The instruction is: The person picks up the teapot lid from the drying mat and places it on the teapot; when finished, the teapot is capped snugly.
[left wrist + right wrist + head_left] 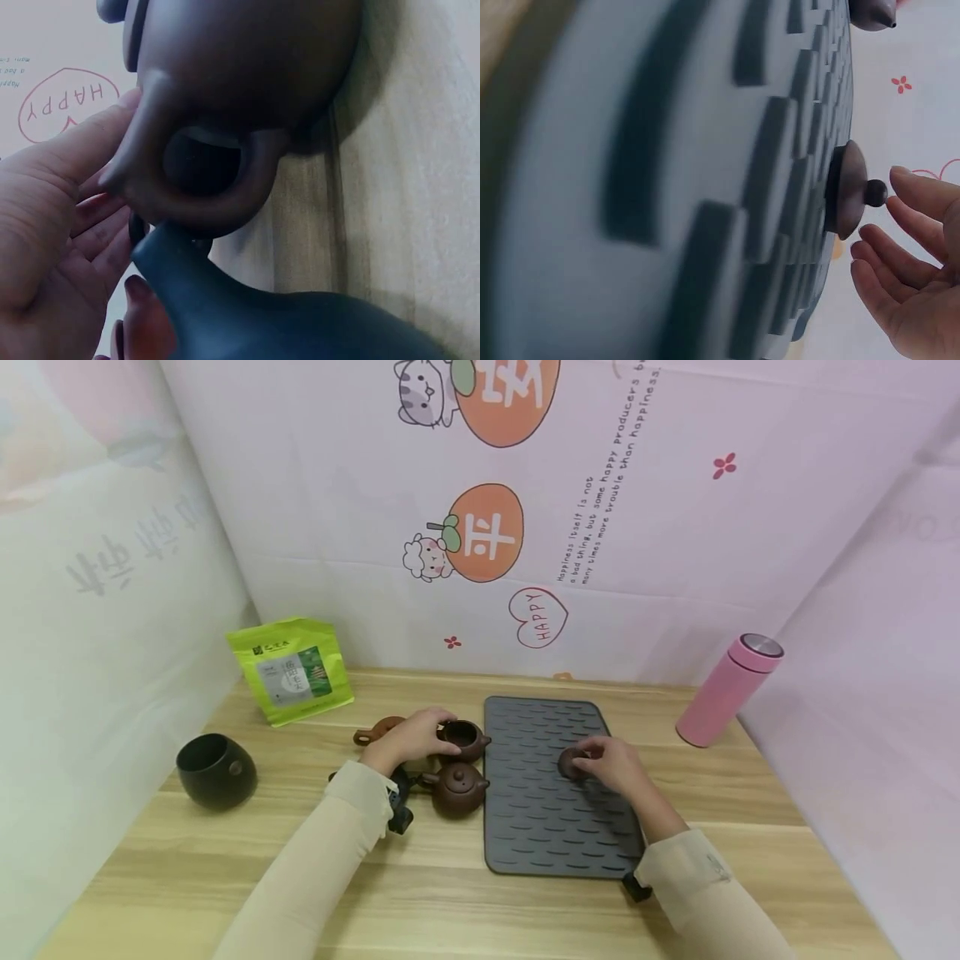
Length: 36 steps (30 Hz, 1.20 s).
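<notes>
My left hand (420,737) is at a lidless brown teapot (467,740), thumb and fingers around its handle side. A lidded brown teapot (457,792) stands just in front; in the left wrist view that lidded pot hides much of the grip. On the dark grey ridged mat (525,835) lies a small round teapot lid (851,191), knob outward. The loosely bent fingers of my right hand (611,764) surround the lid's knob. In the right wrist view the thumb and index fingertips are beside the knob, not clearly pinching it.
Beside my left hand are a reddish-brown teapot (386,725) and a dark teapot (300,330), both partly hidden. A black cup (217,777) and a green pouch (292,672) stand at left. The pink thermos (723,693) is at back right.
</notes>
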Available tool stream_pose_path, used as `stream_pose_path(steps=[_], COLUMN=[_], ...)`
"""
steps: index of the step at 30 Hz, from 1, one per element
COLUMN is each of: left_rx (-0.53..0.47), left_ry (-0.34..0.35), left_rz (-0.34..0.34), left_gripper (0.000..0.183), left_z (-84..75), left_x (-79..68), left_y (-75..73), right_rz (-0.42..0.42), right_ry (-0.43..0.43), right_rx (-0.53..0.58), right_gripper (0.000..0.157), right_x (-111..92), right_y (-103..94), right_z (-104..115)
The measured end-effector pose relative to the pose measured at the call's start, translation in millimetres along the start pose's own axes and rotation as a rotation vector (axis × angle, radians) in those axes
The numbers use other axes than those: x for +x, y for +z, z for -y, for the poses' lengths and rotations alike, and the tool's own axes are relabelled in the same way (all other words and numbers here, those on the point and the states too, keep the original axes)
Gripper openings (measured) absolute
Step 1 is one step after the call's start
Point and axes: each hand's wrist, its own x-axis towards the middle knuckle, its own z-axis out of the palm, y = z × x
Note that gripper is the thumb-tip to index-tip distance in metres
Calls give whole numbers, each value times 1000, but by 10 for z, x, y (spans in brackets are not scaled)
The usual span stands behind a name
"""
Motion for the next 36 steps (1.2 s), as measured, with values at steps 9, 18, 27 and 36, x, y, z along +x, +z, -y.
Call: stream_pose_path(steps=[9, 18, 27, 36], left_rx=[-53, -92, -90, -114], left_ry=[-8, -32, -39, -59], left_rz=[-33, -41, -49, -69], left_gripper=[57, 57, 57, 57], left_z=[23, 45, 64, 64], left_x=[10, 21, 24, 4], left_y=[19, 51, 66, 70], right_rz=[8, 0, -29, -40], right_ry=[40, 66, 20, 14], right_rx=[5, 27, 19, 10], right_gripper=[21, 21, 23, 23], right_x=[3, -3, 36, 115], right_y=[50, 76, 65, 40], right_z=[-53, -50, -7, 233])
